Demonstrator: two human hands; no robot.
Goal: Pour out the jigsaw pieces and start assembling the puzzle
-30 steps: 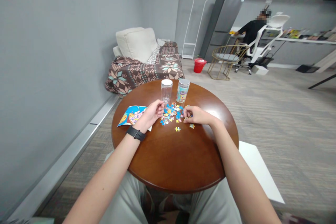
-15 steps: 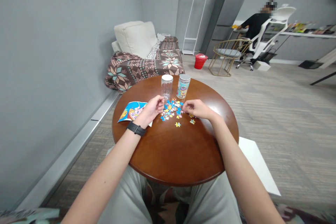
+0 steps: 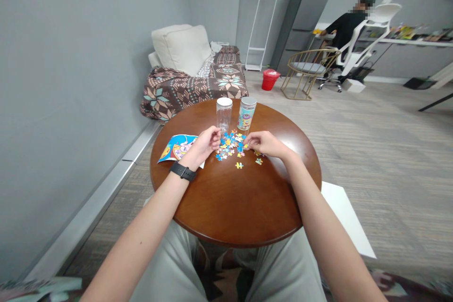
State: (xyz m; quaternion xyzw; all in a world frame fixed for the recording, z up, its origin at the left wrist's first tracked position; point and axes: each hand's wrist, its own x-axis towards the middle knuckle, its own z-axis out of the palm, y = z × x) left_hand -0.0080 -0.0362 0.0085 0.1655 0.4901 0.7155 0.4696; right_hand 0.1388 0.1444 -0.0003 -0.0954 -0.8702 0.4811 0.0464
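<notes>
Round brown wooden worktop (image 3: 240, 207), small multicoloured jigsaw pieces (image 3: 230, 143) loosely piled between your left hand (image 3: 208, 141) and right hand (image 3: 268, 143).
Your left fingers curl narrow just beside the clear, white-lidded cylindrical jar (image 3: 224, 115); a careless nudge could tip it, or a sweep scatter pieces. Your right fingers pinch narrow too; you cannot tell if either set grips a piece. Your left hand partly hides the blue printed sheet (image 3: 180, 146), your right some pieces.

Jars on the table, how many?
2: a clear jar just beyond the left hand, and a printed jar beside it, beyond the puzzle pieces. No others appear hidden.
</notes>
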